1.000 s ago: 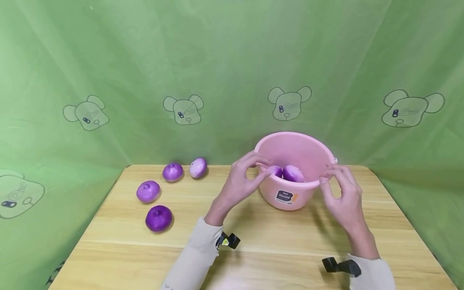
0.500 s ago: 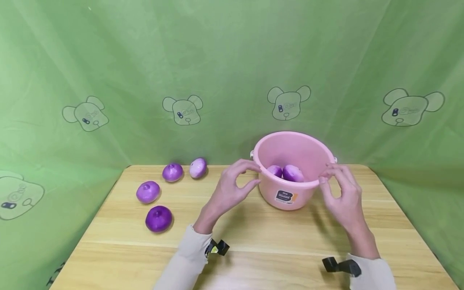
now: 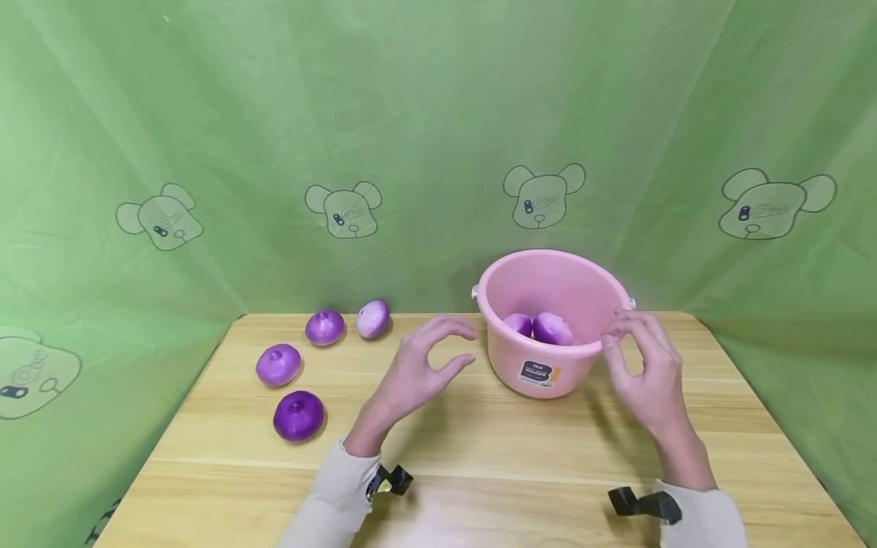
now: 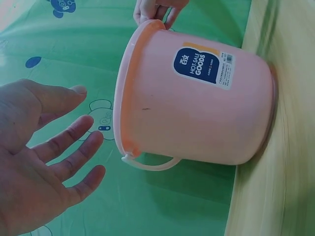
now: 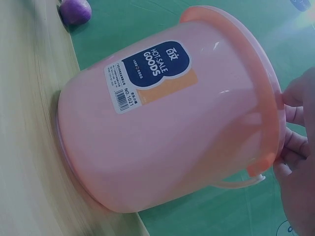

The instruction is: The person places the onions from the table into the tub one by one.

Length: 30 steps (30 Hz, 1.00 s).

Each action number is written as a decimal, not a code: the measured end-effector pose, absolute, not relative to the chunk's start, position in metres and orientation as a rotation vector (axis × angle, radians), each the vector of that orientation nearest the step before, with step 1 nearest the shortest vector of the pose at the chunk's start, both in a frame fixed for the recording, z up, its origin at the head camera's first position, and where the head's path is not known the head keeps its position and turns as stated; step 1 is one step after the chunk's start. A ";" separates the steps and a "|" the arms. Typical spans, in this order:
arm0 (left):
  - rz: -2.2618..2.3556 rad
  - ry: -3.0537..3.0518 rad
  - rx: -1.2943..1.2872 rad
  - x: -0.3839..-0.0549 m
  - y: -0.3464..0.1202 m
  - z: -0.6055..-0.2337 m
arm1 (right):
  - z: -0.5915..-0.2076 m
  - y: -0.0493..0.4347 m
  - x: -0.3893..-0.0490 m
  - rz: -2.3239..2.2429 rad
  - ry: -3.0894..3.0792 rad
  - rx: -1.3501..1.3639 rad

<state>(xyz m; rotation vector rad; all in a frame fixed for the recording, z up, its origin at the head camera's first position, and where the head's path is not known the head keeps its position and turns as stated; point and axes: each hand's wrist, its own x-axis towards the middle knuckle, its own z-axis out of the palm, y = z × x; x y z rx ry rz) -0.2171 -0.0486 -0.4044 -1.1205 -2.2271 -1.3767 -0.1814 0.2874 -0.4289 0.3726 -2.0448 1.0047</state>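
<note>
A pink plastic bucket (image 3: 505,359) stands upright at the back right of the table, a paper label on its front. Inside lie two purple onions, one paler (image 3: 553,329) and one partly behind the rim (image 3: 518,324). My right hand (image 3: 651,373) pinches the bucket's rim on the right between thumb and fingertips; the right wrist view has these fingers (image 5: 296,142) at the rim too. Just left of the bucket, my left hand (image 3: 422,371) hovers with thumb and fingers spread, touching nothing. In the left wrist view its fingers (image 4: 81,152) are apart from the bucket (image 4: 197,118).
Several more purple onions lie on the left of the table: a dark one (image 3: 299,416), a lighter one (image 3: 279,365) and two near the back edge (image 3: 325,327). A green curtain (image 3: 438,114) hangs behind. The bucket's white handle (image 4: 155,166) hangs at its far side.
My left hand has let go of the bucket's left rim and drawn away to the left and towards me. The right hand keeps its place on the rim; bucket and onions stay put.
</note>
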 end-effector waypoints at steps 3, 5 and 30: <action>-1.360 -2.234 -1.136 -0.215 -0.055 -0.404 | -0.428 0.286 -0.182 1.004 -2.033 0.378; -1.337 -2.242 -1.139 -0.214 -0.060 -0.405 | -0.428 0.286 -0.182 1.002 -2.029 0.380; -1.188 -2.357 -1.036 -0.207 -0.103 -0.422 | -0.430 0.287 -0.182 1.001 -2.052 0.362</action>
